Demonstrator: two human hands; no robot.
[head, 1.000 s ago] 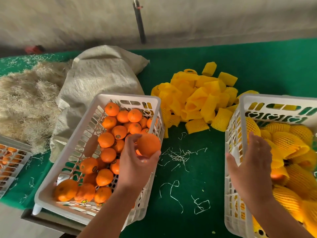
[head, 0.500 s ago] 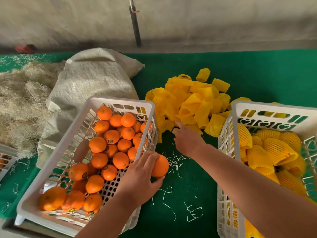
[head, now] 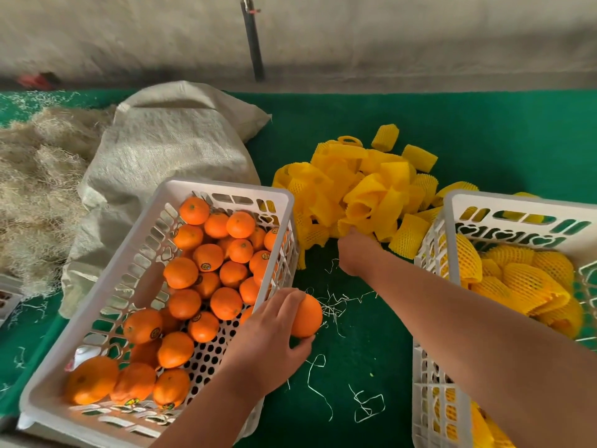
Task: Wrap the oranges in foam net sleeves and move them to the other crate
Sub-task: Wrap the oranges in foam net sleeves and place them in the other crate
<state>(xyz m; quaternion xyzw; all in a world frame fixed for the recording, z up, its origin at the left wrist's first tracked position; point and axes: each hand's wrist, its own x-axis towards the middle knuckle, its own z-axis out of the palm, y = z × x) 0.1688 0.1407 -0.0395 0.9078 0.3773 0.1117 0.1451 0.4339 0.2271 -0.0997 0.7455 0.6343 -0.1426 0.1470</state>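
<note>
My left hand [head: 271, 337] grips a bare orange [head: 308, 315] just outside the right wall of the left white crate [head: 226, 189], low over the green table. That crate holds several unwrapped oranges [head: 206, 257]. My right hand [head: 358, 253] reaches across to the front edge of the pile of yellow foam net sleeves [head: 365, 189] and touches it; its fingertips are hidden among the sleeves. The right white crate [head: 517, 202] holds several oranges wrapped in yellow sleeves [head: 523, 279].
A beige woven sack [head: 168, 150] lies behind the left crate, with a heap of straw-like fibre [head: 35, 176] to its left. Pale scraps of string [head: 332, 305] litter the green cloth between the crates. Another crate's corner [head: 6, 299] shows at the far left.
My right hand left the right crate and reached forward to the sleeve pile. My left hand carried the orange out of the left crate and down toward the table between the crates.
</note>
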